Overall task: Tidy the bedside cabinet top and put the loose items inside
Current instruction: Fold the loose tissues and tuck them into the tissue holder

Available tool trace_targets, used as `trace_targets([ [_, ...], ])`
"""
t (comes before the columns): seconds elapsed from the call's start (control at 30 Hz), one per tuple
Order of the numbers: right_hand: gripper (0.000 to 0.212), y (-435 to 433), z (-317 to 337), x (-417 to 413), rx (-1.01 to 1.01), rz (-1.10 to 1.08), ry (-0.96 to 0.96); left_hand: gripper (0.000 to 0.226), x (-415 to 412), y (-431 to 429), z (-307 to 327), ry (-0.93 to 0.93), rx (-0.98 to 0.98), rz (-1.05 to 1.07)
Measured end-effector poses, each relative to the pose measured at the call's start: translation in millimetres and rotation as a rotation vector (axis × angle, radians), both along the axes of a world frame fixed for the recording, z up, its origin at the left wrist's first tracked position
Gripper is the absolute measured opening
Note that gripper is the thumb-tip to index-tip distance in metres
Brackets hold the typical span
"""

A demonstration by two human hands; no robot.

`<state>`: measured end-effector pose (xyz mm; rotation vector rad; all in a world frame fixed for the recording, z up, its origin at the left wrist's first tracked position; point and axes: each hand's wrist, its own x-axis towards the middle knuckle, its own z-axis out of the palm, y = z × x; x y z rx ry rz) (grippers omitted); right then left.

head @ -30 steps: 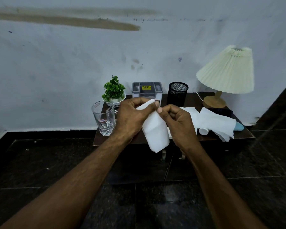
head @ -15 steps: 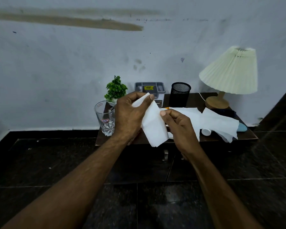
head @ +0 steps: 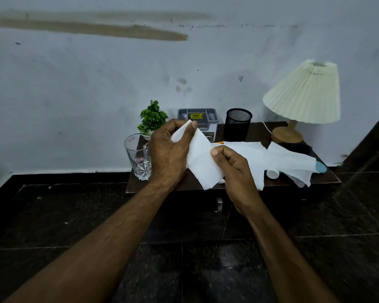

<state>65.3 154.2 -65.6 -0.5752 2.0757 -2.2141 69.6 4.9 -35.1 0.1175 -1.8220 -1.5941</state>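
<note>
A pale wall with a brown streak is standing behind a low dark bedside cabinet (head: 245, 186) on a black tiled floor. In the middle of the frame, the left hand (head: 170, 154) is closing its thumb and fingers on the top corner of a white tissue (head: 202, 165). The right hand (head: 235, 169) is pinching the tissue's right edge, lower down. The tissue is hanging in the air over the front of the surface. More white tissues (head: 287, 159) are lying to the right on the surface, partly covering a small white thing and a blue thing. A glass (head: 138, 158) is standing at the left. A little green plant (head: 152, 117), a grey box (head: 198, 119) and a black mesh cup (head: 237, 124) are lining the back. A lamp (head: 302, 99) is standing at the right.
</note>
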Motion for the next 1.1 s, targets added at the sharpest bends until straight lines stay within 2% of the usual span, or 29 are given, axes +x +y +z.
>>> trace_targets([
  [0.2,0.023,-7,18,-6,0.076,-0.004,0.121,0.016,0,7,-3,0.039,-0.057,0.018],
  [0.5,0.034,7,-9,0,0.078,-0.021,0.163,0.012,2,4,3,0.113,-0.051,0.068],
  [0.6,0.035,10,-6,0,0.067,-0.033,0.137,0.011,0,1,1,0.091,-0.020,0.039],
  [0.73,0.024,3,14,-6,0.080,-0.036,0.138,0.015,-1,6,-2,0.038,-0.011,-0.036],
  [0.93,0.030,-5,20,-18,0.090,-0.032,0.190,0.011,2,7,4,-0.022,0.072,-0.112],
  [1.1,0.027,-5,16,-16,0.091,-0.025,0.202,0.009,4,4,6,-0.028,0.042,-0.150],
])
